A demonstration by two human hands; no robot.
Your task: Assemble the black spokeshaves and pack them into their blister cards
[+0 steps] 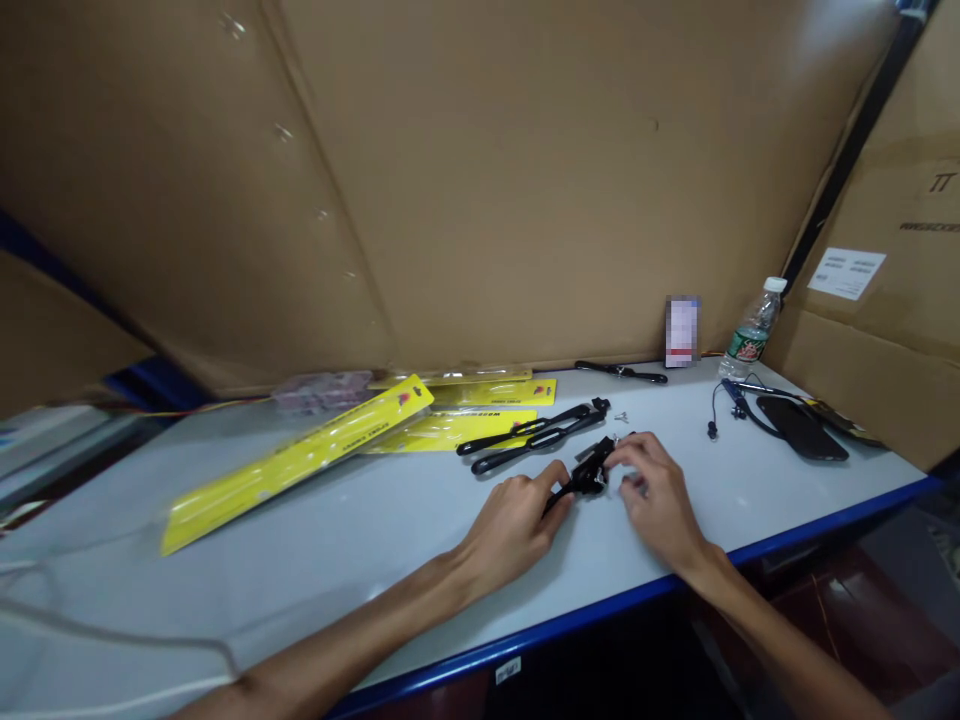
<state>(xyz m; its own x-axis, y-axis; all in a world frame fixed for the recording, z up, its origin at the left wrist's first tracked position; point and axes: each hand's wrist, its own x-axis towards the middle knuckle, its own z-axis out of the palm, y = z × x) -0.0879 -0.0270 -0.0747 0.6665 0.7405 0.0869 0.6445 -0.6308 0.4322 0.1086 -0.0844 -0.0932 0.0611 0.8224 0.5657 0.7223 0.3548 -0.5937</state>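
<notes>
My left hand (517,515) is closed round the thin handle of a black long-handled piece (590,470), held low over the table. Its bulkier end points away to the right, where some small shiny parts show, too blurred to tell. Against that end rest the bent fingers of my right hand (656,490); whatever lies between them is hidden. Just beyond my hands, two similar black slotted pieces (544,445) lie side by side. Close to their tips is a small silvery metal part (621,417).
Yellow cards in clear packaging (300,465) lie on the left and middle of the table (315,590). Another black piece (621,372) is by the cardboard wall (487,200). A plastic bottle (750,335), neckband earphones (757,415) and a dark flat object (806,428) are at right.
</notes>
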